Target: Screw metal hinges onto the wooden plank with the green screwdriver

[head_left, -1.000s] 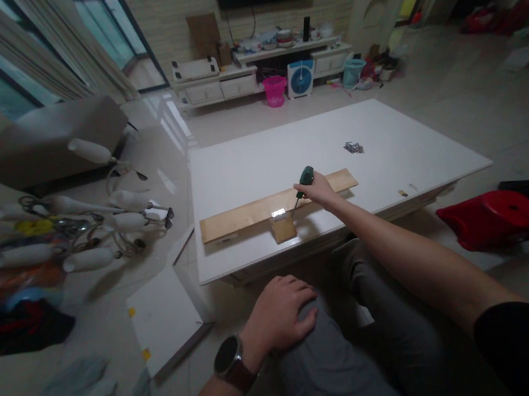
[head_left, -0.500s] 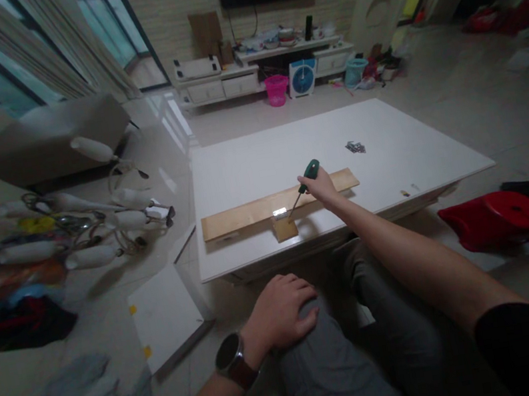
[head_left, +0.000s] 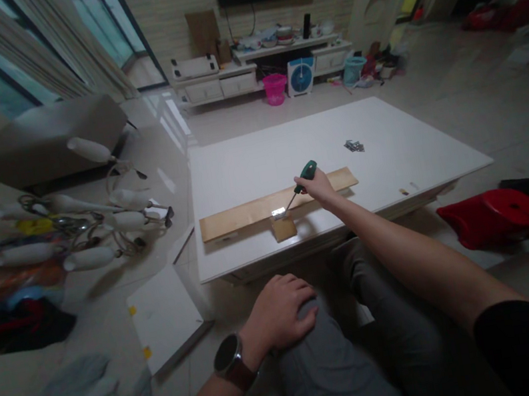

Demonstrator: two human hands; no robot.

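Screwdriver (head_left: 309,171) tip now nearer shiny plate (head_left: 278,212), long axis slanting down-left, handle pinched in right hand (head_left: 319,187)

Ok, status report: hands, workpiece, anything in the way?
Right hand gripping green screwdriver, tip near shiny metal piece, contact unclear. Left hand on leg. Wooden board on white table, partly hidden by right hand. Nothing seen blocking screwdriver.

Screwdriver hdl (head_left: 309,169) looks plastic, shaft (head_left: 292,200) metal, small pc (head_left: 278,212) shiny metal, plank (head_left: 237,218) smooth wood, tbl (head_left: 258,158) smooth.
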